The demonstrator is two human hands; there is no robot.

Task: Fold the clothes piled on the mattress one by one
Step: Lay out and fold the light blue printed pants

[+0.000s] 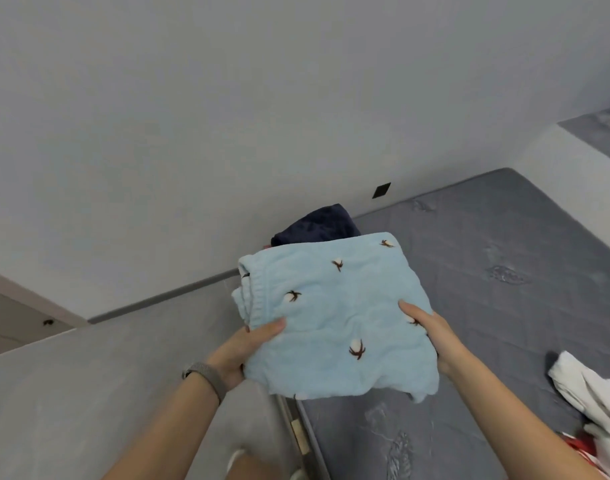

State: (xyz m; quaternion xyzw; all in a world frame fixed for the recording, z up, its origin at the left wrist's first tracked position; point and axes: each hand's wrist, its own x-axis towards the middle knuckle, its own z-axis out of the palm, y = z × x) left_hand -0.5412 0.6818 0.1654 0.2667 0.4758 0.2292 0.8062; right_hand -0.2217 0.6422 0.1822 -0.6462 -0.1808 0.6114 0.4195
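Light blue fleece garment [334, 317], folded into a thick pad and dotted with small brown-and-white cotton-boll motifs, held in the air above the near left edge of the grey mattress [487, 306]. Left hand [241, 351] clamped on the garment's left edge, thumb on top, fingers hidden underneath; grey band [206, 377] on that wrist. Right hand [431, 336] gripping the right edge the same way, thumb pressed across the top. Elastic waistband bunched at the upper left corner of the fold. Dark navy folded garment [317, 225] lying beyond on the mattress, close to the wall [227, 116], partly hidden by the blue one. White crumpled garment [587, 400] at the right edge, well apart, with something red [579, 445] just below it. Small black square plate [381, 190] low on the wall.
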